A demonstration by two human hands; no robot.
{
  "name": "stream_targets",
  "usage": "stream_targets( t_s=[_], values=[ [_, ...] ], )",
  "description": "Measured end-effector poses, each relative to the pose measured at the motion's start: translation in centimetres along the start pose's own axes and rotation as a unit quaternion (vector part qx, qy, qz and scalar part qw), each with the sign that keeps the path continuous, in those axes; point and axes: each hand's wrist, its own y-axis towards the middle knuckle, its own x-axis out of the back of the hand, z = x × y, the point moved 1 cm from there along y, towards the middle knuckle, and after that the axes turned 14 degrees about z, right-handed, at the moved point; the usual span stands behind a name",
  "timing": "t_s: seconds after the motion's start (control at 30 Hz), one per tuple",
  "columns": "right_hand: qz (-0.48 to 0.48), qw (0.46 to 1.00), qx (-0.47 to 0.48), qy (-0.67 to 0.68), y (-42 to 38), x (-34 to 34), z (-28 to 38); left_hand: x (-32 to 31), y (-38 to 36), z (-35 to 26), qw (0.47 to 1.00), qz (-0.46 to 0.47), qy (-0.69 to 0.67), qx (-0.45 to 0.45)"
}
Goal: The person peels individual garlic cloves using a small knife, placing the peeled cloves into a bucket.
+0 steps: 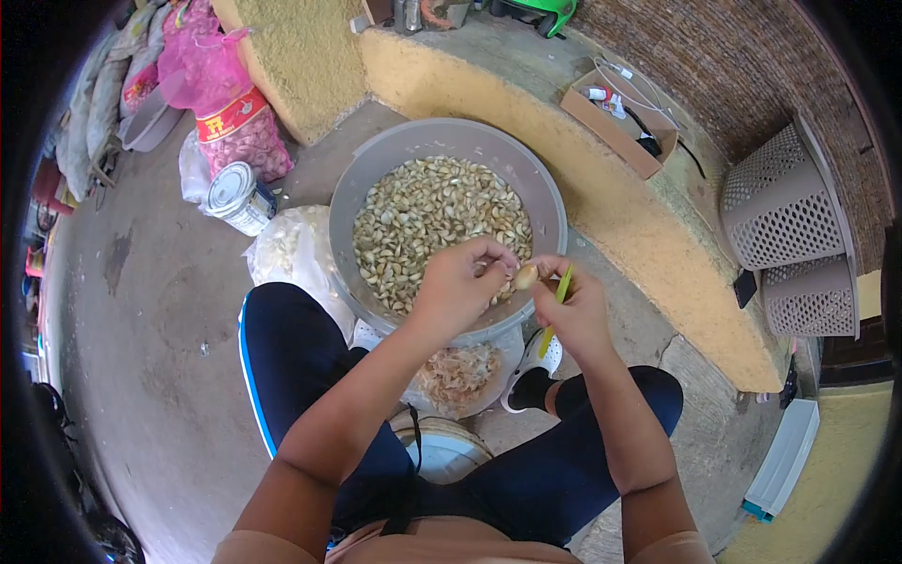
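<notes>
Right hand (581, 312) grasping smooth oval clove (526, 276) and slim yellow-green tool (564, 284), left hand (458, 289) adjacent, grip unclear

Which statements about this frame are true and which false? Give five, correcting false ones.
1. The right hand holds a yellow-green tool. True.
2. The left hand is out of view. False: it is over the grey basin.
3. The basin holds many pale cloves. True.
4. The cardboard box stands inside the basin. False: it sits on the raised ledge.
5. A white can stands left of the basin in the picture. True.
</notes>
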Motion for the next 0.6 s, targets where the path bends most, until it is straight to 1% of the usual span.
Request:
stream_targets(
  t_s=[0.07,0.17,0.2,0.27,0.3,0.4,0.47,0.5,0.6],
  values=[
    [-0.017,0.982,0.060,-0.181,0.0,0.0,0.1,0.1,0.0,0.0,1.000,0.004,0.016,0.017],
    [-0.035,0.938,0.168,-0.300,0.0,-0.3,0.3,0.1,-0.2,-0.2,0.998,0.005,0.063,0.016],
    [-0.042,0.936,0.182,-0.297,0.0,-0.3,0.2,0.1,-0.3,-0.4,0.997,0.004,0.082,0.012],
    [-0.054,0.932,0.211,-0.290,0.1,-0.5,-0.1,0.5,-0.2,-0.8,0.997,0.030,0.019,0.074],
    [-0.053,0.935,0.207,-0.283,0.1,-0.5,0.0,0.7,-0.2,-0.9,0.994,0.043,-0.012,0.104],
    [-0.044,0.941,0.196,-0.273,-0.1,-0.6,0.8,0.9,-0.1,-0.1,0.989,0.049,-0.115,0.079],
    [-0.030,0.942,0.186,-0.279,-0.3,-0.5,0.9,0.9,-0.1,-0.2,0.990,0.042,-0.099,0.088],
    [-0.039,0.944,0.180,-0.273,-0.3,-0.5,0.9,0.9,-0.1,-0.1,0.991,0.038,-0.091,0.092],
    [-0.060,0.950,0.168,-0.257,-0.1,-0.6,0.6,0.7,0.0,0.0,0.999,0.014,0.014,0.044]
  ],
)
